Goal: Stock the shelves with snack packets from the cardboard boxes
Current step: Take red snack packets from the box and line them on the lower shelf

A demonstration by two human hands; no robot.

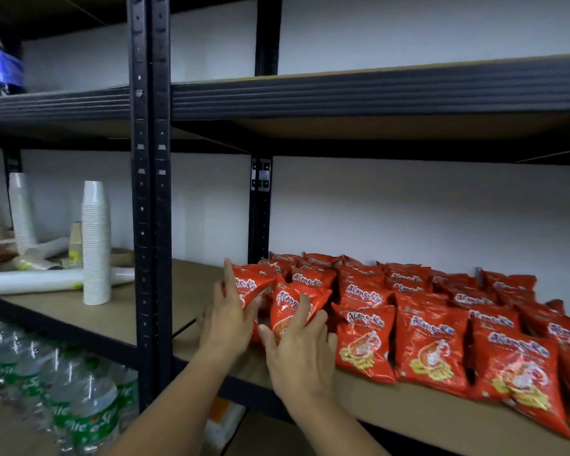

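The shelf [408,419] carries rows of red snack packets [431,343] leaning back, labels outward, likely for display. At the rows' left end, the left hand [226,319] steadies one packet with straight fingers while the right hand [298,353] grips the next packet [292,306].

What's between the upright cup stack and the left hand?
Head view: a black shelf post and bare shelf board lie between the cup stack and left hand.
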